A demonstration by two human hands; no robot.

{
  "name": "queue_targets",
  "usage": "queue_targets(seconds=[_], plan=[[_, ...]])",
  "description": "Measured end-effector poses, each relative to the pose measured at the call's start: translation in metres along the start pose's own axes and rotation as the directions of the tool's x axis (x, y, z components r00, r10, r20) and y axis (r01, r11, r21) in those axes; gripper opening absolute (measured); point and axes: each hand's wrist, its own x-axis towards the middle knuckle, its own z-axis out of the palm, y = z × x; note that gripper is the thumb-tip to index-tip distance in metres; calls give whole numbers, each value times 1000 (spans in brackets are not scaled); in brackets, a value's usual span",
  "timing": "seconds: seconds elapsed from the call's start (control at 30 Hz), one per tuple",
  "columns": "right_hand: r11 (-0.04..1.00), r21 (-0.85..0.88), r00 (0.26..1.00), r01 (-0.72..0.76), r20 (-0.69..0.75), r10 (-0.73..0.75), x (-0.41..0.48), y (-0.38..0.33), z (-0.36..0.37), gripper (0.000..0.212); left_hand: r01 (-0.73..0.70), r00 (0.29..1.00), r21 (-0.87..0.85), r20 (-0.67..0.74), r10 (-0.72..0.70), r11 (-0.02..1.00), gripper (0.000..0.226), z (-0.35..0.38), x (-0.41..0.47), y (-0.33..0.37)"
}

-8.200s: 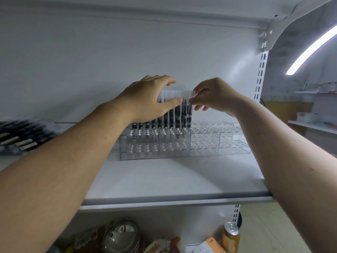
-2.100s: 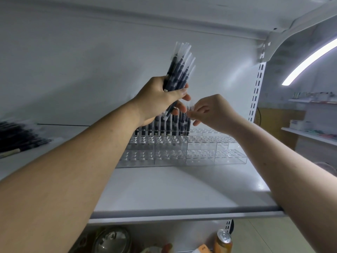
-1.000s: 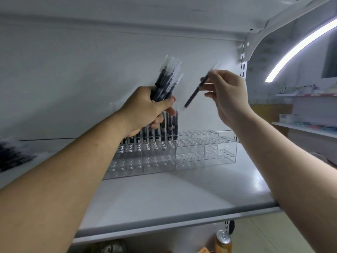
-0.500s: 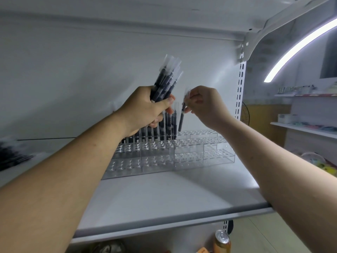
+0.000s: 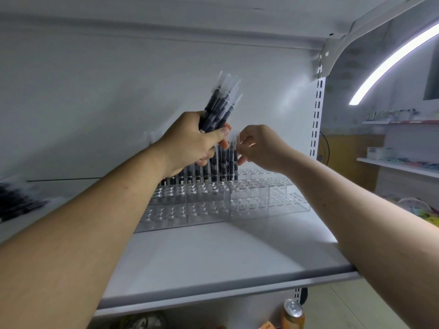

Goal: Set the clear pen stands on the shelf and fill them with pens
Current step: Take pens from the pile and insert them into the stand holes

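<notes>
White shelving fills my view, and the shelf (image 5: 213, 257) carries the clear pen stands (image 5: 249, 198) against its back wall. How many stands there are I cannot say for sure: the acrylic seams blur together, and my left forearm covers their left end. I make out three stepped tiers of holes. Only the back tier holds pens: a row of dark pens (image 5: 221, 165) stands upright in it, left of the stands' middle, but my hands hide their tops and part of the row, so I cannot count them. The two front tiers and the stands' right half are bare holes.

My left hand (image 5: 190, 146) is closed around a bundle of pens (image 5: 221, 103), dark barrels with clear caps fanning up above the stands; they overlap too much to count. My right hand (image 5: 263, 148) is narrowed to a pinch on the clear cap of one pen (image 5: 234, 153) at the right end of the standing row; whether its tip is seated in a hole I cannot tell.

Far left of the stands, at the frame edge, lies a blurred heap of dark pens (image 5: 19, 200), cut off. Below the shelf's front lip one drink can (image 5: 293, 314) shows, with other items too cropped to name.
</notes>
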Motion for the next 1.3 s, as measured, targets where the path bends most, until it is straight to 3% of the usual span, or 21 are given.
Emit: queue_targets(seconds=[0.3, 0.4, 0.47, 0.53, 0.6, 0.67, 0.8, 1.07, 1.3], plan=[[999, 12, 999, -43, -8, 43, 1, 12, -6, 13, 9, 1000, -16, 18, -9, 1000, 19, 1, -2, 2], [1000, 11, 986, 26, -166, -24, 1, 16, -14, 12, 12, 999, -49, 35, -10, 999, 20, 2, -2, 2], [989, 115, 960, 91, -274, -57, 0, 12, -22, 4, 27, 999, -86, 41, -23, 996, 17, 2, -2, 3], [931, 338, 964, 134, -264, -43, -4, 3, -27, 8, 47, 998, -115, 47, -42, 992, 12, 2, -2, 4], [814, 570, 986, 114, -164, -23, -7, -4, -27, 11, 64, 997, -130, 56, -57, 989, 10, 3, -3, 6], [740, 666, 995, 93, -89, -45, -10, -8, -25, 19, 69, 996, -124, 67, -61, 990, 14, 4, -3, 7], [737, 666, 993, 117, -93, -73, -11, -9, -18, 22, 46, 995, -70, 88, -40, 997, 20, 5, -4, 8], [716, 694, 992, 78, -124, 12, -10, -13, -17, 21, 39, 995, -54, 91, -34, 998, 19, 8, -6, 11], [453, 879, 933, 147, -276, 232, -4, -9, -32, 21, 74, 997, -53, 4, -74, 996, 20, 3, -4, 9]])
